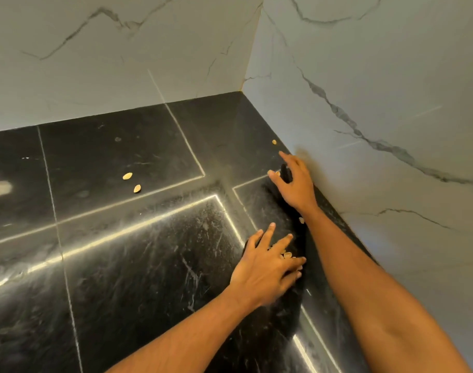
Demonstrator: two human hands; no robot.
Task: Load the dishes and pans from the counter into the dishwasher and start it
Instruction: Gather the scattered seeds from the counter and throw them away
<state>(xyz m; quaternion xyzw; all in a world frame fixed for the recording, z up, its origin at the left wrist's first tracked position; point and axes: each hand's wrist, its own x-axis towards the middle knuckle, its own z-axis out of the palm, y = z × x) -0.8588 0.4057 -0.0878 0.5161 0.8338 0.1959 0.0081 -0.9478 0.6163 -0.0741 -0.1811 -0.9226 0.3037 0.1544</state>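
Observation:
No dish, pan or dishwasher is in view. My left hand [267, 266] lies palm down on the black marble counter [138, 265], fingers spread, with a few pale seeds [287, 255] by its fingertips. My right hand [295, 184] is flat on the counter farther back, close to the right wall, fingers apart, with a seed [277, 173] at its thumb. Neither hand grips anything. Another seed [301, 220] lies beside my right wrist.
Two loose seeds [127, 176] [137, 188] lie mid-counter and one seed [274, 142] lies near the wall corner. White veined marble walls [377, 90] close the counter at the back and right. A pale smudge [0, 188] marks the far left.

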